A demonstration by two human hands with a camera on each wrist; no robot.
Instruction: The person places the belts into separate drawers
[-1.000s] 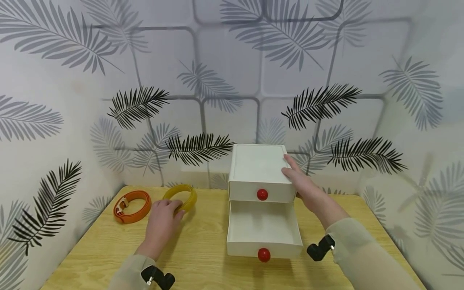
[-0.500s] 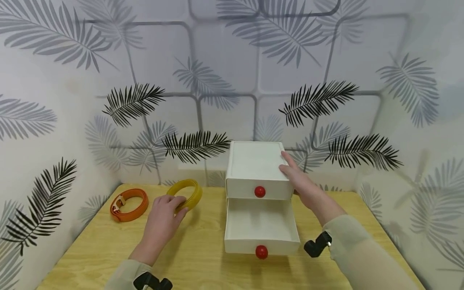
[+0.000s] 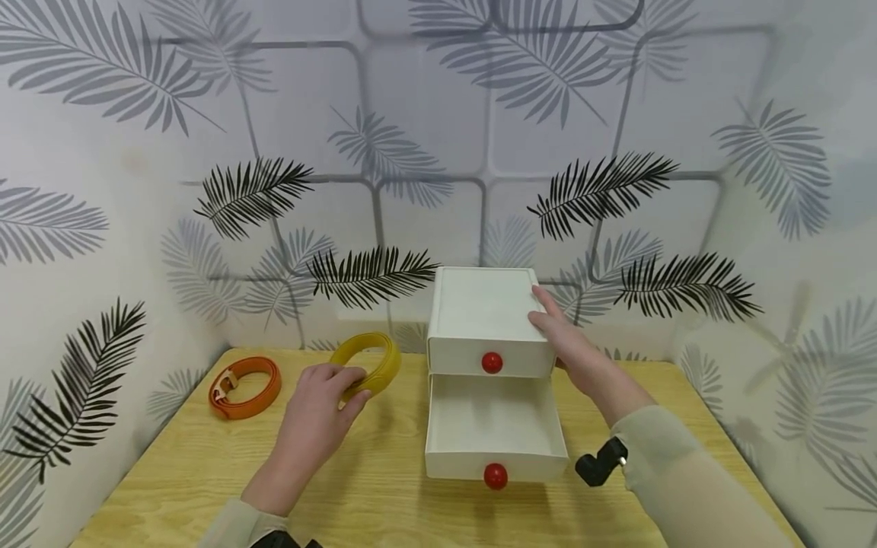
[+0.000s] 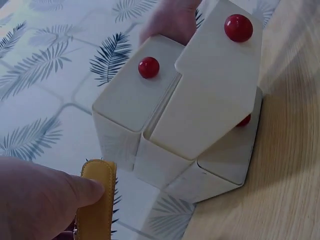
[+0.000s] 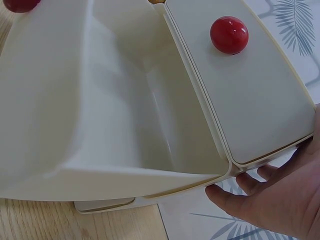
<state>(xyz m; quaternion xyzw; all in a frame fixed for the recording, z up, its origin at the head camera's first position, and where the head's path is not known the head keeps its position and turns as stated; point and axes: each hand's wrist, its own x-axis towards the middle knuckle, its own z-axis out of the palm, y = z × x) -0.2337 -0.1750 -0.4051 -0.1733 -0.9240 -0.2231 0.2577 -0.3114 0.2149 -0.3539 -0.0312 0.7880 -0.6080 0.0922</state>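
Observation:
My left hand (image 3: 317, 403) pinches a coiled yellow belt (image 3: 389, 368) between thumb and fingers, held just above the table left of the drawer box. In the left wrist view the thumb presses on the belt's stitched edge (image 4: 98, 210). A white drawer box (image 3: 485, 304) with red knobs stands at centre right. Its middle drawer (image 3: 496, 466) is pulled out and shows a bare inside; the top drawer (image 3: 452, 356) is closed. Against the box's right side rests my right hand (image 3: 578, 352), thumb and a finger over the top edge, other fingertips along the side wall in the right wrist view.
An orange coiled belt (image 3: 272, 387) with a light buckle lies at the table's back left. Below the pulled-out drawer is another closed drawer (image 4: 232, 150) in the left wrist view. Leaf-patterned walls (image 3: 438, 228) enclose the wooden table (image 3: 384, 487) at the back and sides.
The left hand has lifted the yellow belt a little and carried it right, toward the drawer box. The right hand stays on the box, and the drawer is unchanged.

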